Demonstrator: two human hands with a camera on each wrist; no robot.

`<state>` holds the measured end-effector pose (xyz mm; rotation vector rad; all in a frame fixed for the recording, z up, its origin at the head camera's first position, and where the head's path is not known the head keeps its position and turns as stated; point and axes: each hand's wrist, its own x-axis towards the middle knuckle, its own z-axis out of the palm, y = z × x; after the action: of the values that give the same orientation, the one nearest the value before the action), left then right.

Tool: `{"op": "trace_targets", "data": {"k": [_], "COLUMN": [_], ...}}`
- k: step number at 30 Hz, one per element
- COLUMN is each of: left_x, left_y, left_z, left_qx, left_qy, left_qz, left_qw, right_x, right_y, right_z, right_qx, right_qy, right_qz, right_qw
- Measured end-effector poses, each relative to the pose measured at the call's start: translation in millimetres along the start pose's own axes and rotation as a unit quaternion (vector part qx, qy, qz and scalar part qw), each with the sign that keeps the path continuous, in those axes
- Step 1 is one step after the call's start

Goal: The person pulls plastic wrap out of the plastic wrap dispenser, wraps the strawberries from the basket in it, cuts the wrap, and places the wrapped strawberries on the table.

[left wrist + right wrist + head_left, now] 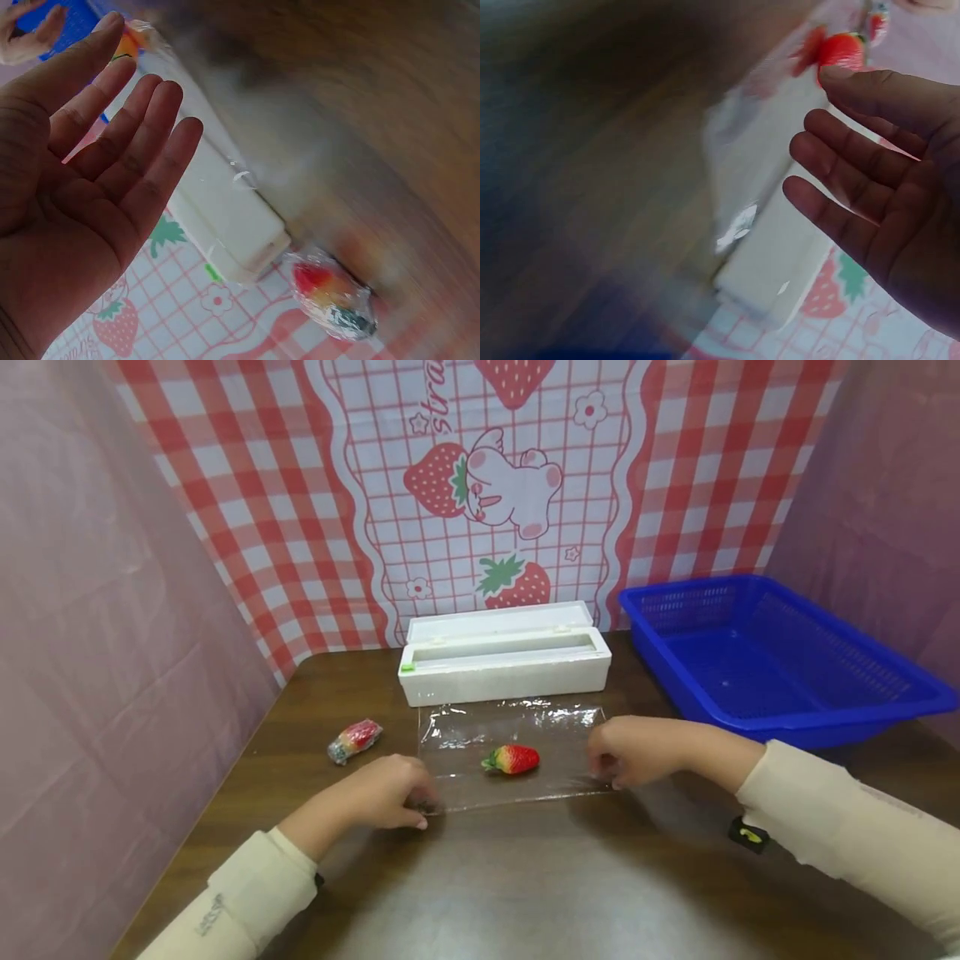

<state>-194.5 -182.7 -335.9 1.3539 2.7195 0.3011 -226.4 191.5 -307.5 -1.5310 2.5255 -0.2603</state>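
Note:
A red toy strawberry (516, 759) with a green leafy end lies on a sheet of clear plastic wrap (465, 789), spread flat on the table. My left hand (393, 792) is at the sheet's front left corner; in the left wrist view its thumb and fingers are apart and loosely bent. At the sheet's right edge is my right hand (630, 752), its fingers loosely bent in the right wrist view, the index tip hidden behind the thumb. Left of the sheet lies a second strawberry (356, 740) wrapped in plastic, also in the left wrist view.
Behind the sheet stands a white wrap dispenser box (510, 679), lid raised, with a green tab at its left end. A blue plastic basket (780, 722) sits at the back right of the brown wooden table (510, 885). A strawberry-print cloth (300, 527) hangs behind.

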Motion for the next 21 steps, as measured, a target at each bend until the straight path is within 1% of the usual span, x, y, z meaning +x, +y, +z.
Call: {"op": "trace_targets", "data": {"k": [2,5,10,12,14,17,21], "left_x": [-2.8,-3.6,-1.2,-0.9,-0.3,0.7,1.6], "left_y": [-2.0,-2.6,-2.3,-2.2,-2.8,-2.7,-1.5], "left_z": [1.5,2.8,6.5,8.0,9.3,10.4,11.4], "left_qx": [-0.007,-0.008,0.015,0.028,0.043,0.06,0.061], "left_qy": [-0.006,-0.006,-0.018,-0.017,-0.009,0.003,0.008], "left_qz": [-0.002,0.007,0.024,0.027,0.034,0.037,0.03], "left_qw": [1.0,0.9999,0.9995,0.9991,0.9985,0.9975,0.9977], "right_x": [-9.1,-18.0,-23.5,-23.8,-23.5,-23.1,-23.6], "right_y": [2,7,14,16,16,18,20], "right_z": [4,10,20,23,24,26,31], "right_qx": [0.002,0.001,0.002,-0.007,-0.015,-0.021,-0.016], "right_qy": [-0.006,-0.012,-0.011,-0.003,0.006,0.027,0.059], "right_qz": [0.018,0.038,0.041,0.034,0.028,0.008,-0.022], "right_qw": [0.9998,0.9992,0.9991,0.9994,0.9995,0.9994,0.9979]}}
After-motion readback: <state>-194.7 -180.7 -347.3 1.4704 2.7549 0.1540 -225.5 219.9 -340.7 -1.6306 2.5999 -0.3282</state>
